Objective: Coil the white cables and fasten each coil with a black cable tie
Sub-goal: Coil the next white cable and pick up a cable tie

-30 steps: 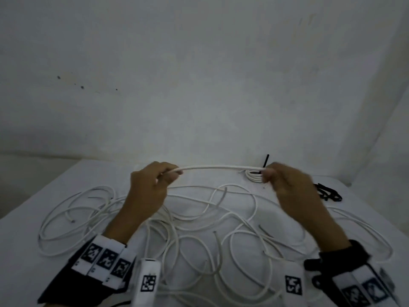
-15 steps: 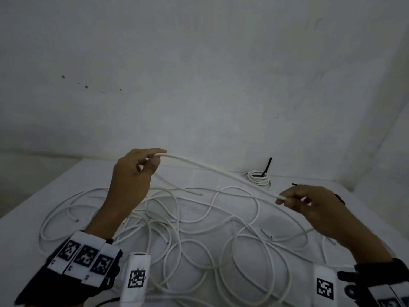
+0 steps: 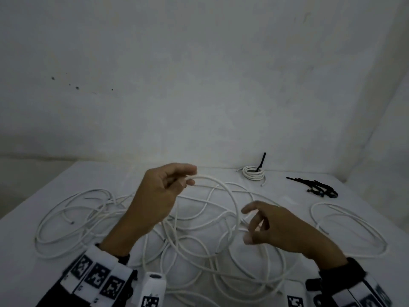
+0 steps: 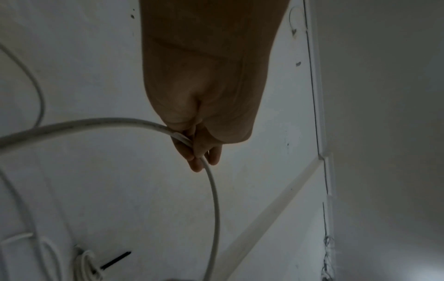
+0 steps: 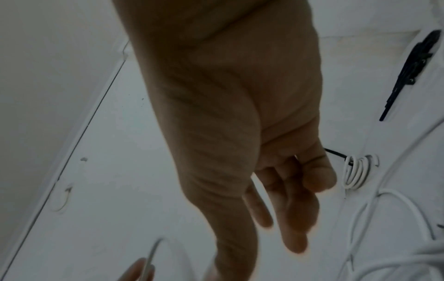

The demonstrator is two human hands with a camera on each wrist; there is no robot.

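The left hand (image 3: 159,196) is raised over the middle of the table (image 3: 26,273), pinching a white cable (image 3: 232,196) between thumb and fingertips; the left wrist view shows the fingers (image 4: 192,154) closed narrowly on it, the cable bending round into a loop below them. From that pinch the cable arcs toward 4 o'clock, down to the right hand (image 3: 285,231), whose fingers are loosely spread around the strand; whether they actually clamp it I cannot tell, since the right wrist view shows mostly the back of the hand (image 5: 240,133) with the fingers hanging fairly straight. This looks like the first turn of a new coil being formed. As for progress, one finished coil (image 3: 253,173) lies at about 1 o'clock near the far wall, small and tight, with a black cable tie (image 3: 261,161) sticking up from it. A bundle of spare ties (image 3: 318,188) lies at 2 o'clock, well apart from the hands. Everything else is undone: a big tangle of loose cables (image 3: 110,218) sprawls from 9 o'clock across the centre to the near edge, and another loose loop (image 3: 345,229) lies at 3 o'clock. How many separate cables are in the tangle I cannot say, but most of the job seems to remain, and the strands cross each other enough that pulling one free may drag others along
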